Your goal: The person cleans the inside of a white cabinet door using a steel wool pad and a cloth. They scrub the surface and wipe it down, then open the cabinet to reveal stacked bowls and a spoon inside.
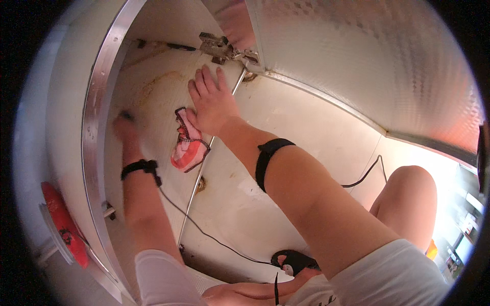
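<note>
My right hand lies with its fingers stretched out on the pale, stained surface, just past a thin metal strip. Its thumb touches the edge of a pink and red cloth with dark trim, which lies crumpled beside the wrist. To the left, my left hand is smeared by motion over the same surface. A small dark thing shows at its fingertips, too blurred to name. Black bands circle my left wrist and right forearm; a thin cable runs from the left one.
A metal-edged frame rises at the left, with a red, flat object outside it. A metal latch-like fitting and a black pen-like object are at the far end. A shiny textured panel stands at the right.
</note>
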Motion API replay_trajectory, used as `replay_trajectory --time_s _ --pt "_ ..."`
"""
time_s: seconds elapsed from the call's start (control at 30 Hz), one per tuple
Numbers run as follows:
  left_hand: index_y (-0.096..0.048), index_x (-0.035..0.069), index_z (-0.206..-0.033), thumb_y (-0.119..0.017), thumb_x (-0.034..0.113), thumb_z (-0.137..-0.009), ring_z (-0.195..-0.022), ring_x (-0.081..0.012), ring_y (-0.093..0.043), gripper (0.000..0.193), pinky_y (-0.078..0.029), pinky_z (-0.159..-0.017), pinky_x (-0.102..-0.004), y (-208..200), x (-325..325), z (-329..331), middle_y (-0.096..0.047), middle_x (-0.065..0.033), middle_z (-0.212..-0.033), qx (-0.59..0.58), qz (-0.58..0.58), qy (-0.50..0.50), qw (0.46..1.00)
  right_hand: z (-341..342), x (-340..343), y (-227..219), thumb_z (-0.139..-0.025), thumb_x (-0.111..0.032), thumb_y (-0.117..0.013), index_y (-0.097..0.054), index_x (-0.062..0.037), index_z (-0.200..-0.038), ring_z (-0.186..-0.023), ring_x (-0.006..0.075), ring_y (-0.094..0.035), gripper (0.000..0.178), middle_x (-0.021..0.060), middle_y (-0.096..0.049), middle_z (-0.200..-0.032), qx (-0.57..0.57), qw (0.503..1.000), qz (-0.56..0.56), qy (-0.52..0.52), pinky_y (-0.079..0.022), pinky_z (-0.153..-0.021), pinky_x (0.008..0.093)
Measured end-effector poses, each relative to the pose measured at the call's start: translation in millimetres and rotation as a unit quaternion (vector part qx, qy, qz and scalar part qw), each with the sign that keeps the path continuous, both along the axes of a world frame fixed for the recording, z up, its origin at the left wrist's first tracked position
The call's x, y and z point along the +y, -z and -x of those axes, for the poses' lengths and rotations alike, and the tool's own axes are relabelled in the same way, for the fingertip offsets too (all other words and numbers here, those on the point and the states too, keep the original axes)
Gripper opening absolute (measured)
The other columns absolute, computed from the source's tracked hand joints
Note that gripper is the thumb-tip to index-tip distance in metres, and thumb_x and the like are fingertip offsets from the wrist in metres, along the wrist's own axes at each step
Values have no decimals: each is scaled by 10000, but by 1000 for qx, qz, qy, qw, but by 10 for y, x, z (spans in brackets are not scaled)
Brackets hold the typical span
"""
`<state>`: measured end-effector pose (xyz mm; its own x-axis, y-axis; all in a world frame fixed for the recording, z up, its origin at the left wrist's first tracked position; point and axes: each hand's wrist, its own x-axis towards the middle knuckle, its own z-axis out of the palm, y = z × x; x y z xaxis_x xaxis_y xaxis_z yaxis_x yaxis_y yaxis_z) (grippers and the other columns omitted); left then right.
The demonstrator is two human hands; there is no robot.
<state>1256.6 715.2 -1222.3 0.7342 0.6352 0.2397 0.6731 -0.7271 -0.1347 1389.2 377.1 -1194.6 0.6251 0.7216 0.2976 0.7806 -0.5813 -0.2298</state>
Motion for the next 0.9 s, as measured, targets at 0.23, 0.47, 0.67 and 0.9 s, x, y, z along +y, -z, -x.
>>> replay_trajectory --time_s 0.23,0.47,0.67,0.9 --pt "-733 57 -1011 -573 242 -971 -795 -370 -706 248 -554 -698 -470 -107 319 -239 -737 -175 -911 -6 -46 10 999 126 246 -171 -906 -525 -527 -513 -21 -1413 -1469 367 -279 715 210 -431 -1505 42 999 -27 -8 -129 -1219 580" --pt "-697 28 -1117 -573 106 -914 -1067 -404 -627 251 -517 -879 -481 -53 -528 -1101 -669 -240 -1136 -119 0 269 956 137 152 -167 -912 -522 -524 -507 -22 -1421 -1471 369 -279 714 213 -427 -1511 35 999 -19 -15 -125 -1220 581" --pt "-701 38 -1102 -627 196 -924 -927 -429 -662 249 -537 -825 -483 -417 79 -317 -693 -225 -1029 3 82 17 996 254 197 -243 -924 -533 -506 -492 -25 -1438 -1481 362 -266 723 208 -416 -1524 39 999 -5 -16 -115 -1224 580" --pt "-686 2 -1101 -613 107 -903 -1002 -407 -643 235 -510 -891 -475 -301 -1301 -1091 -679 -251 -1056 -139 175 248 943 250 247 -321 -941 -588 -437 -479 -49 -1468 -1495 362 -251 755 186 -407 -1550 -3 997 78 0 -86 -1223 599"
